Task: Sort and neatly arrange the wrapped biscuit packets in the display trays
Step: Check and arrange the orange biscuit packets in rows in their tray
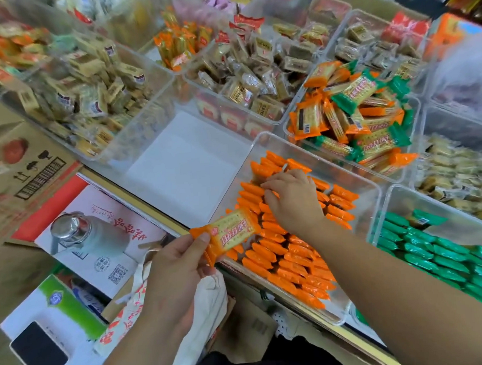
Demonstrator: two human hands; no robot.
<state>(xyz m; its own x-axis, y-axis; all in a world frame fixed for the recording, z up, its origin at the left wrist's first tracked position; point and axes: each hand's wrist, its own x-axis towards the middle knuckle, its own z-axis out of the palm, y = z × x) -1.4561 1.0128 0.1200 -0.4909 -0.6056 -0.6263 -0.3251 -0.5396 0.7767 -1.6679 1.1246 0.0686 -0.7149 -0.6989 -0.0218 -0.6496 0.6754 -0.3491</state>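
My left hand [177, 261] pinches one orange-wrapped biscuit packet [229, 233] by its end, just off the near left corner of a clear tray [374, 193]. Rows of orange packets [294, 264] stand on edge in that tray. My right hand [292, 198] reaches into the tray's middle, its curled fingers on the upright packets there; whether it grips one I cannot tell. To the right, a second tray [389, 200] holds rows of green packets [439, 257]. Behind them a tray [289, 122] holds a loose mixed heap of orange and green packets [355, 117].
An empty clear tray [184, 163] sits left of the orange one. Further trays of beige and brown wrapped snacks [90, 87] fill the back. Cardboard boxes [19, 169], a printed carton [102, 249] and a phone [39, 353] lie below the shelf edge on the left.
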